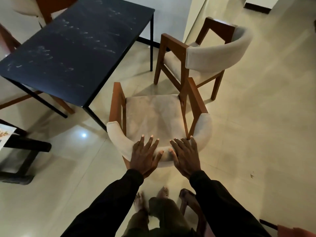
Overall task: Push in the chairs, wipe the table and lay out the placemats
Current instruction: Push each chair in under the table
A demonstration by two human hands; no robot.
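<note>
Plainly, both hands lie flat and spread on a chair back: the left hand point(145, 156) and the right hand point(185, 156) sit side by side with fingers straight. They grip nothing, and their palms press on the curved cream backrest of the near brown wooden armchair with a pale cushioned seat point(153, 113). That chair stands off the near corner of the surface, a long black-topped table on thin black legs point(77, 45), with its seat wholly outside the top. So the step in hand looks to be pushing in the chairs, the first of the three. The next move likely calls for turning the chair to face the long edge, then a level shove so its arms clear the table leg. A second matching armchair point(218, 52) stands just beyond, also pulled out. White smears streak the surface; no placemats or cloth show. Glossy pale floor tiles point(256, 134) run all around.
</note>
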